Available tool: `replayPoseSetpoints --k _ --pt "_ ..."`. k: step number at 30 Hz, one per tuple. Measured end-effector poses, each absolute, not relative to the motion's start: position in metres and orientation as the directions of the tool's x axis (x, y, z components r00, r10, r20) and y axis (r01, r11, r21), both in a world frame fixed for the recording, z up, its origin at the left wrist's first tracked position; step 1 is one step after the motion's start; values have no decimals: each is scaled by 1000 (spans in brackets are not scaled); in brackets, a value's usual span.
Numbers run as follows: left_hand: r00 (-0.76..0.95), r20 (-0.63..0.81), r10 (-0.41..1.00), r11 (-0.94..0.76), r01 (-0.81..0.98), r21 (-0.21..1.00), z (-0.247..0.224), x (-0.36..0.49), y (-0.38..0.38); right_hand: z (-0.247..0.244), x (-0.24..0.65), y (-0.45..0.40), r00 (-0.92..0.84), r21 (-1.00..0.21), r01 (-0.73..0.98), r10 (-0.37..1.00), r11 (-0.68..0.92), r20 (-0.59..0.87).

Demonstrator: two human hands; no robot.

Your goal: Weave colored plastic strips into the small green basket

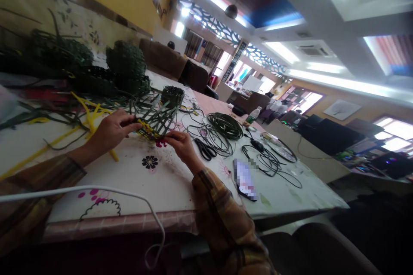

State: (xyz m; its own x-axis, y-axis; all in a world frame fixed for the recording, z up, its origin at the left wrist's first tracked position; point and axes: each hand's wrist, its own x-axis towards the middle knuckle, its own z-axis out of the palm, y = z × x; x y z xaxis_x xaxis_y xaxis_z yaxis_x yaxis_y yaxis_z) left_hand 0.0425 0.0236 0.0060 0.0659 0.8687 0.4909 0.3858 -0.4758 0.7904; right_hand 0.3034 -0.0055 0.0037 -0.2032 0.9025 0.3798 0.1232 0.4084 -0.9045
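Note:
Between my two hands is a partly woven piece [150,126] of green strips with a yellow band along its near edge. My left hand [118,129] pinches the left end of the yellow band. At the right end, the fingers of my right hand [180,142] are closed on the piece's edge. Loose green strips fan out from it, away from me. Just behind stands a small dark green woven basket [173,96]. Yellow strips [93,118] lie beside my left forearm.
Black scissors [205,149], a coil of green strip [225,126] and a phone [244,179] lie to the right on the table [167,193]. Dark green woven bundles [125,62] stand at the back left. A white cable [129,193] crosses the foreground. A bottle [253,116] stands farther back.

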Motion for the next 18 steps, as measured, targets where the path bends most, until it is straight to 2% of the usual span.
replayPoseSetpoints --k 3,5,7,10,13,15,16,18 --pt "97 395 913 -407 208 889 5 43 25 7 302 -9 -194 -928 47 915 370 355" --pt "78 399 914 -405 84 910 5 46 25 12 300 -12 -158 -948 -26 935 317 317" --pt "53 423 905 -425 37 904 5 51 25 17 298 -15 -107 -960 -85 955 267 275" --pt "22 517 856 -515 142 846 7 56 24 26 298 -16 -38 -966 -132 973 220 227" --pt "-38 729 683 -666 375 644 11 56 26 37 299 -14 -10 -966 -183 982 184 188" --pt "-64 826 560 -706 487 515 13 54 27 46 298 -12 -18 -966 -204 986 161 168" --pt "-72 844 531 -709 507 490 13 52 28 50 297 -11 -30 -968 -202 987 150 159" --pt "-81 832 549 -702 496 511 14 49 29 59 293 -9 -52 -975 -181 989 129 140"
